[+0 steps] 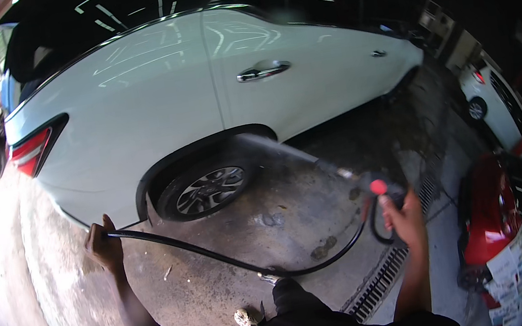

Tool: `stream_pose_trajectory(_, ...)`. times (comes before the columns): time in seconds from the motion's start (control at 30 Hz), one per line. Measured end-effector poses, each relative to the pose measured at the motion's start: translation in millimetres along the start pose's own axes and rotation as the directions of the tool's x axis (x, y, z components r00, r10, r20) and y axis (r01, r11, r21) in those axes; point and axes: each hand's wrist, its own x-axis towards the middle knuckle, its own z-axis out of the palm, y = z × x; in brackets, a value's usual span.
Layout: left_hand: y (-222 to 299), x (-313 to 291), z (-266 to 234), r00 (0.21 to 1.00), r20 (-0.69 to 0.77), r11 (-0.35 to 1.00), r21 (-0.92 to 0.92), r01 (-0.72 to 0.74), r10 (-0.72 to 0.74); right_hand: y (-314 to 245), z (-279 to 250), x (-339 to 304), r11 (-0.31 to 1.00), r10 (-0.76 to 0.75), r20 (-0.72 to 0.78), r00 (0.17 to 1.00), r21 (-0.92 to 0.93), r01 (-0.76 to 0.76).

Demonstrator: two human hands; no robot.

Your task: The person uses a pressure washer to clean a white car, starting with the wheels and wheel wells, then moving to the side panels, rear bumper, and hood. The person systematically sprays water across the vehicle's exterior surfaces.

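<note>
Within wheel arch (205, 145), wheel (210, 191), hands (104, 246) (405, 217) holding hose (192, 244), spray gun (377, 185)

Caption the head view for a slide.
Left grip on black hose, right grip aiming spray gun at wheel arch of white car.

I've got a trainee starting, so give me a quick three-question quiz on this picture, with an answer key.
1. Which hand holds the spray gun?
2. True or false: the left hand is empty.
3. The spray is aimed at: (A) the tail light, (B) the wheel arch, (C) the door handle.

Key: 1. The right hand. 2. False; it grips the hose. 3. B.
</note>
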Motion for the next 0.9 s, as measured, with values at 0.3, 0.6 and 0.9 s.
stream_pose_trajectory(0.3,84,-128,-11,0.923,0.382,0.969,-0.240,0.060,0.038,-23,-88,-168,0.974,-0.225,-0.491,0.842,-0.121,0.190)
stream_pose_trajectory(0.6,67,-216,-48,0.789,0.607,0.974,-0.104,0.200,-0.097,55,-39,-175,0.990,-0.100,-0.261,0.960,-0.123,0.070)
stream_pose_trajectory(0.9,116,-205,-38,0.822,0.538,0.975,-0.006,0.223,-0.184,147,-21,-97,0.985,-0.046,-0.166,0.985,-0.173,0.017)
